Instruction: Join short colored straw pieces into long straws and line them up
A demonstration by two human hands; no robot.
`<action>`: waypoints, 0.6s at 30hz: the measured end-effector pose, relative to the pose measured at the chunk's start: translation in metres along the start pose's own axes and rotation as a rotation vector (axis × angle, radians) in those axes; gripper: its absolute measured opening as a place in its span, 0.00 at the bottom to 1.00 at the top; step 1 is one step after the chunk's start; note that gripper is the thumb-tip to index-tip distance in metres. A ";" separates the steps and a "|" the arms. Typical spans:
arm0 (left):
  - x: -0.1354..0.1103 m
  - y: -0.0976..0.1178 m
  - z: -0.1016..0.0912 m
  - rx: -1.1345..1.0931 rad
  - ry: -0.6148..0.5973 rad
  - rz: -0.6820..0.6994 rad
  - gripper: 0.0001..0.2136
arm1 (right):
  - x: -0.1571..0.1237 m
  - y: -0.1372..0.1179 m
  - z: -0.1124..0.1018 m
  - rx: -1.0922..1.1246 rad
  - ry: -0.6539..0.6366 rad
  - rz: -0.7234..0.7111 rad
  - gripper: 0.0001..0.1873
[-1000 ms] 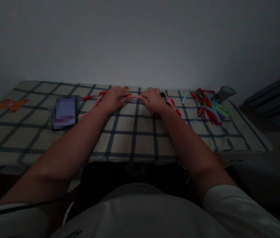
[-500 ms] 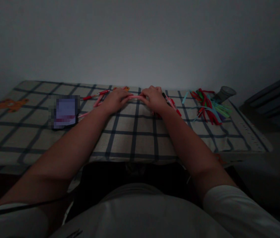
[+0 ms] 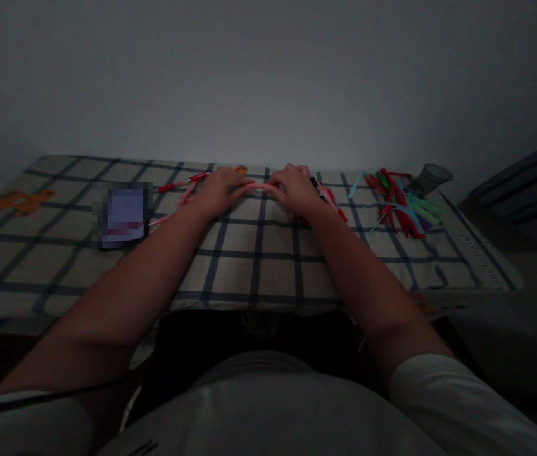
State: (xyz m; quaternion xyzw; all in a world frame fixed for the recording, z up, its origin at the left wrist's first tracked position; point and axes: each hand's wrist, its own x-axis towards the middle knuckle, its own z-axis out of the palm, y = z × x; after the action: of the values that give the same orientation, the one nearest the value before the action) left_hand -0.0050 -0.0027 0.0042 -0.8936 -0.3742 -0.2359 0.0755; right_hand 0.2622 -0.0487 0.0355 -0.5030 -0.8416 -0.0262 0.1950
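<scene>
A narrow pink strip (image 3: 261, 186) stretches between my two hands, just above the checked tablecloth. My left hand (image 3: 221, 192) pinches its left end with the fingers closed. The other end sits between the thumb and fingers of my right hand (image 3: 296, 189), also closed. Behind and beside my left hand lie a red pen (image 3: 180, 183) and more pink strips (image 3: 185, 195), partly covered by the hand. Red and pink pieces (image 3: 335, 204) with a black item (image 3: 315, 183) lie at the right of my right hand, partly hidden by it.
A phone-like device (image 3: 126, 215), its screen blurred, lies on the left. Several coloured strips (image 3: 401, 206), red, green and blue, are heaped at the right beside a tipped clear cup (image 3: 430, 180). The checked tablecloth (image 3: 235, 272) reaches the wall behind.
Both hands keep nearly the same place and grip on the pink strip. The strip bows up very slightly more, and the left hand has shifted a touch.
</scene>
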 end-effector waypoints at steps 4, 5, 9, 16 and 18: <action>0.000 0.007 -0.005 -0.090 -0.017 -0.057 0.23 | 0.001 0.002 0.000 -0.016 0.069 0.045 0.28; 0.000 0.010 -0.006 -0.105 -0.032 -0.058 0.24 | 0.001 0.004 0.000 -0.025 0.090 0.056 0.30; -0.001 0.015 -0.005 -0.165 -0.063 -0.032 0.31 | 0.001 0.010 0.001 -0.061 0.139 0.099 0.35; 0.003 0.016 0.001 -0.263 -0.043 -0.022 0.23 | 0.003 0.007 0.005 -0.011 0.065 0.035 0.33; 0.003 0.016 0.003 -0.300 -0.024 -0.033 0.21 | 0.004 0.006 0.008 0.021 -0.002 -0.034 0.33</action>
State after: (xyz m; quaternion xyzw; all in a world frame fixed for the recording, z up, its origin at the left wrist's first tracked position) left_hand 0.0090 -0.0111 0.0040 -0.8913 -0.3505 -0.2796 -0.0672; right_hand 0.2632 -0.0407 0.0290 -0.4865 -0.8505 -0.0203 0.1990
